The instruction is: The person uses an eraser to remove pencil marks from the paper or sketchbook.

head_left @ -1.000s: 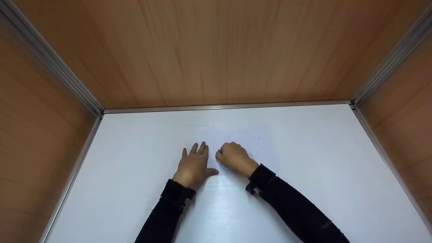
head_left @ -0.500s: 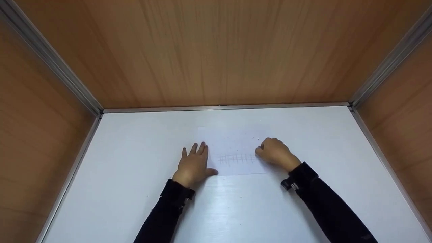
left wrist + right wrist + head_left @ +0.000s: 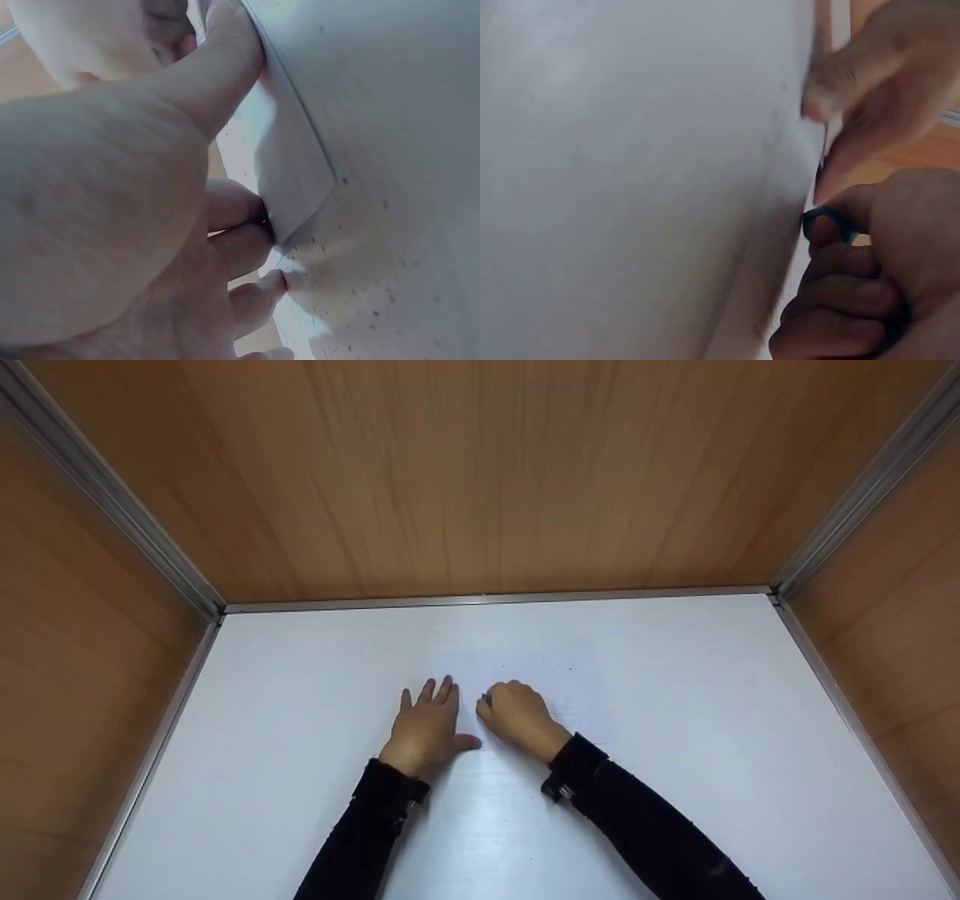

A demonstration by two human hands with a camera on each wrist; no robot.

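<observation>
Change noted: half a second ago our right hand (image 3: 517, 712) sat at the right end of the sheet of paper (image 3: 559, 679), baring a faint pencilled grid; it now lies back at the left end, just beside our left hand (image 3: 429, 724), and the grid is covered. The left hand has not shifted.

Item: one sheet of paper, white, thin, flat on the white tabletop (image 3: 712, 750), centre, slightly far of the hands; edges barely distinguishable from the surface, a few dark specks on it.

Left grip: fingers straight and spread, pressing the sheet's left edge (image 3: 300, 187), thumb along the edge.

Right grip: fingers curled around a small dark-tipped object (image 3: 829, 221) against the paper; we cannot tell what it is.
</observation>
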